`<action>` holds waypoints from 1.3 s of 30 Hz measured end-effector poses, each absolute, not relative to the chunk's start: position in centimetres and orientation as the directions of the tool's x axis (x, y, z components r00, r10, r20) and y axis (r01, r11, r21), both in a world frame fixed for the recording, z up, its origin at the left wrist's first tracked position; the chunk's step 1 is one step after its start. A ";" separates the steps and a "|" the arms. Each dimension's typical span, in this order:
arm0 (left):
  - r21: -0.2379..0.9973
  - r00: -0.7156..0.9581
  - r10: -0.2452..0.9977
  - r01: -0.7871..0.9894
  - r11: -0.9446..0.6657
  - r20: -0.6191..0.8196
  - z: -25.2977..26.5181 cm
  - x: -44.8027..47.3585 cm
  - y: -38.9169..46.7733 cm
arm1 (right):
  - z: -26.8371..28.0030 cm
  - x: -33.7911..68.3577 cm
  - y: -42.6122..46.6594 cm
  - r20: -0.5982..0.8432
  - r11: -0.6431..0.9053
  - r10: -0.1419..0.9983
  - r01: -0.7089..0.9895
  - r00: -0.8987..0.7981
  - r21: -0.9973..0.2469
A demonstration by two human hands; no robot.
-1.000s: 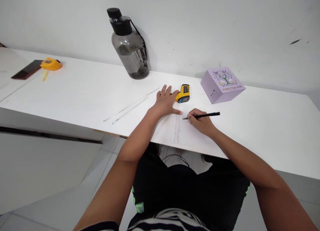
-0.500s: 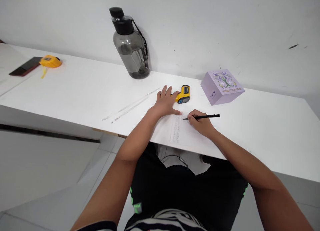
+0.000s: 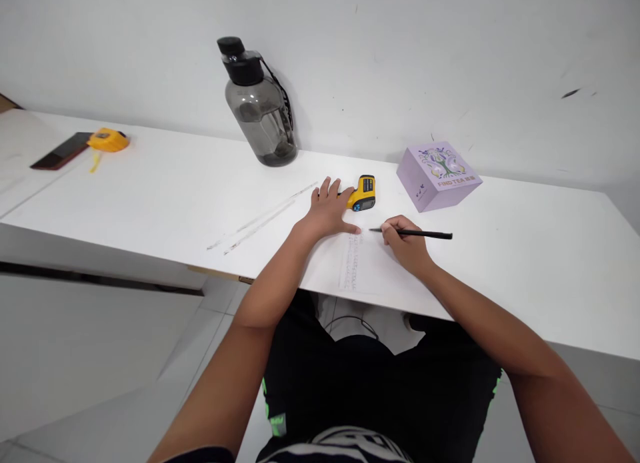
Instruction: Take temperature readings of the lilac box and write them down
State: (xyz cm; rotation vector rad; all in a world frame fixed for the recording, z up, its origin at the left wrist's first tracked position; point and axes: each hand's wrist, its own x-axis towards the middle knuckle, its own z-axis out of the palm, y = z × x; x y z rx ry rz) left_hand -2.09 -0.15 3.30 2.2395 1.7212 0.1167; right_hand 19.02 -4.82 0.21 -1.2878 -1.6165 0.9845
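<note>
A black pen [image 3: 425, 234] is pinched in my right hand [image 3: 407, 246], its tip pointing left over a sheet of paper [image 3: 367, 269]. Columns of handwriting run along the paper's left side. My left hand [image 3: 330, 213] lies flat with fingers spread, its thumb at the top of the paper. Beside those fingers is a yellow and black infrared thermometer [image 3: 364, 193]; its handle is partly hidden by the hand. Whether the pen tip touches the paper, I cannot tell.
Against the wall stand a grey water bottle [image 3: 263, 119] with a black lid and a purple tea box [image 3: 440, 176]. Far left on the white table [image 3: 525, 263] are a yellow tape measure [image 3: 109, 140] and a dark flat object [image 3: 63, 151]. My legs are below the table's front edge.
The pen tip has shifted slightly up and right from the writing, and the pen's back end has swung right. My left hand stays spread in place. The whole view has tilted a little.
</note>
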 end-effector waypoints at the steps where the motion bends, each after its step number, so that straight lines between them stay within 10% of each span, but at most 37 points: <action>1: 0.293 0.274 0.953 0.928 -0.228 -0.126 3.3 -2.1 -0.2 | 0.2 19.1 -4.7 0.143 0.167 0.985 0.343 -0.093 -0.925; 11: 0.262 0.275 0.954 0.936 -0.237 -0.119 3.5 -2.0 -0.2 | -1.0 20.8 -2.7 0.451 0.462 0.864 0.703 -0.221 -0.540; 23: 0.201 0.248 0.967 0.946 -0.254 0.053 2.0 -2.2 1.5 | -0.8 20.8 -2.6 0.273 0.427 0.880 0.899 -0.390 -0.093; 31: 0.254 0.172 0.980 0.948 -0.193 0.105 2.6 -2.4 1.4 | 0.4 24.2 -0.2 0.669 0.264 0.743 0.926 -0.017 -0.270; 39: 0.570 0.042 0.959 0.797 -0.203 0.282 2.4 -2.3 1.9 | -1.8 26.9 2.7 0.385 0.005 0.854 0.736 0.349 -0.677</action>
